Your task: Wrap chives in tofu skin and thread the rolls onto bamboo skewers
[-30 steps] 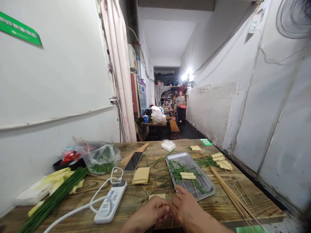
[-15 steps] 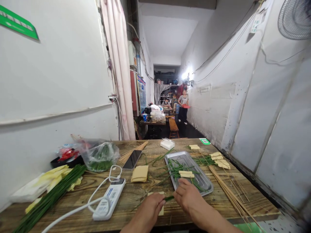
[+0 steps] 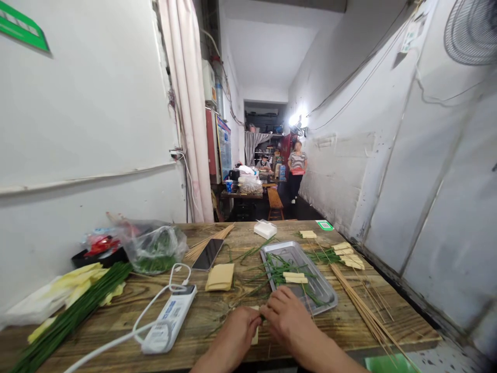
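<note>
At the table's near side, my left hand [image 3: 241,329] and my right hand [image 3: 285,317] are close together, fingers closed on a small bunch of green chives [image 3: 263,315]. Beneath them lies a pale yellow tofu skin sheet [image 3: 255,338], mostly covered by my hands. Just beyond my right hand, a grey metal tray [image 3: 326,290] holds loose chives and tofu skin rolls [image 3: 295,278]. A stack of tofu skin sheets [image 3: 219,277] rests left of the tray. My fingertips partly hide what they pinch.
Bamboo skewers [image 3: 359,295] and finished-looking rolls [image 3: 349,255] lie on the right. On the left are a white power strip [image 3: 170,319] with a cable, a phone [image 3: 208,254], a long chive bundle [image 3: 73,318] and a plastic bag [image 3: 157,248]. Two people are in the background.
My right hand has moved left, closing the gap to my left hand over the chives. In the background, the standing person has shifted position with the red item.
</note>
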`<state>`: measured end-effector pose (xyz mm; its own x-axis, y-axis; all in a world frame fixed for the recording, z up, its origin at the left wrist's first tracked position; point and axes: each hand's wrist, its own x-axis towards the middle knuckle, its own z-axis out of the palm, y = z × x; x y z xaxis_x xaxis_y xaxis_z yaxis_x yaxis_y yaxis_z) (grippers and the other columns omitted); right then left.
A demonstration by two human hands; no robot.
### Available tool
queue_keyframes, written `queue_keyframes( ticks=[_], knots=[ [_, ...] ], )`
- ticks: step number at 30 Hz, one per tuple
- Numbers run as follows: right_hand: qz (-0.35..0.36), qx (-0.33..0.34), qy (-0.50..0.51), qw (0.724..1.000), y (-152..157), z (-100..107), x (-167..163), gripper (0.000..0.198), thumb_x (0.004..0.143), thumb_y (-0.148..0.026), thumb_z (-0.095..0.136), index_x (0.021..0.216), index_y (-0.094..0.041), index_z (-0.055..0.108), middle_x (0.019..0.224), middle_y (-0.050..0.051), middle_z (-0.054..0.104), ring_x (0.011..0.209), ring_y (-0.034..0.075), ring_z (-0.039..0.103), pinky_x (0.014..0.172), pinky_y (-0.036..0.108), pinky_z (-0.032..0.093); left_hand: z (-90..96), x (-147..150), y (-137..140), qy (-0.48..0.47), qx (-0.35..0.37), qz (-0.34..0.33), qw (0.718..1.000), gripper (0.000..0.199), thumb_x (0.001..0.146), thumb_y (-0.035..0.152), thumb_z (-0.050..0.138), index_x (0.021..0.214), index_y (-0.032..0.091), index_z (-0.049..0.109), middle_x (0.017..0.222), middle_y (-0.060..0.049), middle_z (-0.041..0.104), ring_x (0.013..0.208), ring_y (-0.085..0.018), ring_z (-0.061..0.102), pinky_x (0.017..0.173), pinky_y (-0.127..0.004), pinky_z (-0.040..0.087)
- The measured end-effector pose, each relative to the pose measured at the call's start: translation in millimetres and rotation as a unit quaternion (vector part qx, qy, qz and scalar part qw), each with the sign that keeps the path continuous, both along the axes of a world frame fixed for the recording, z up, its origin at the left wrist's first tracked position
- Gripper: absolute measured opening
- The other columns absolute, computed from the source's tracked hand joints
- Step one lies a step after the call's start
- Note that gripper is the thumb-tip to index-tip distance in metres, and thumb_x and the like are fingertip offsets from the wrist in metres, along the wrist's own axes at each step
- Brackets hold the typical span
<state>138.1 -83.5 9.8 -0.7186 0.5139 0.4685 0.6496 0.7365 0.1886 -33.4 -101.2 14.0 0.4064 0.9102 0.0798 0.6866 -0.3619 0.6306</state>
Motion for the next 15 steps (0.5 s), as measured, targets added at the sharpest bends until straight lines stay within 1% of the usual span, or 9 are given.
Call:
queue_keyframes(
  ticks=[2,4,7,10,13,15],
  knots=[
    [0.006,0.045,0.025,0.999,4,-12,-8,0.016,0.082,-0.030,0.066,0.076,-0.019,0.056,0.070,-0.002,0.058,0.073,0.015,0.047,0.069,0.031,0.032,0.7,2,0,-0.013,-0.018,-0.001,1.000,0.024,0.080,0.020,0.035,0.059,0.017,0.046,0.061,-0.001,0.052,0.059,-0.013,0.041,0.057,-0.025,0.026],
    [-0.006,0.077,0.043,0.996,6,-22,-13,0.022,0.083,-0.031,0.065,0.069,-0.018,0.054,0.064,-0.001,0.055,0.070,0.015,0.046,0.063,0.031,0.030,0.5,3,1,-0.035,-0.044,-0.001,0.998,0.025,0.079,0.023,0.036,0.058,0.017,0.046,0.058,0.000,0.050,0.058,-0.013,0.041,0.056,-0.024,0.025],
    [-0.027,0.081,0.032,0.996,4,-27,-18,0.025,0.083,-0.029,0.064,0.064,-0.018,0.052,0.065,0.000,0.055,0.070,0.016,0.046,0.061,0.031,0.030,-1.4,2,4,-0.088,-0.089,-0.018,0.992,0.024,0.076,0.027,0.038,0.056,0.016,0.046,0.056,0.001,0.047,0.056,-0.012,0.040,0.055,-0.024,0.026],
    [-0.028,0.040,-0.020,0.999,-3,-19,-20,0.026,0.082,-0.027,0.065,0.061,-0.018,0.053,0.062,0.001,0.055,0.066,0.015,0.047,0.058,0.030,0.031,-3.0,1,6,-0.148,-0.156,-0.058,0.975,0.024,0.073,0.032,0.044,0.054,0.016,0.045,0.053,0.002,0.043,0.053,-0.011,0.036,0.053,-0.023,0.026],
    [-0.032,-0.045,-0.083,0.995,-10,-3,-20,0.023,0.083,-0.022,0.063,0.062,-0.017,0.055,0.058,0.002,0.054,0.062,0.014,0.047,0.054,0.028,0.030,-2.5,-1,8,-0.195,-0.243,-0.064,0.948,0.032,0.072,0.044,0.051,0.057,0.016,0.047,0.051,0.004,0.042,0.050,-0.009,0.035,0.050,-0.022,0.025],
    [-0.038,-0.107,-0.102,0.988,-13,7,-19,0.019,0.085,-0.018,0.059,0.066,-0.016,0.059,0.061,0.003,0.057,0.063,0.014,0.048,0.055,0.027,0.032,-1.0,-2,10,-0.229,-0.297,-0.059,0.925,0.039,0.068,0.053,0.057,0.060,0.016,0.049,0.051,0.004,0.043,0.049,-0.008,0.035,0.049,-0.022,0.025]
  ],
)
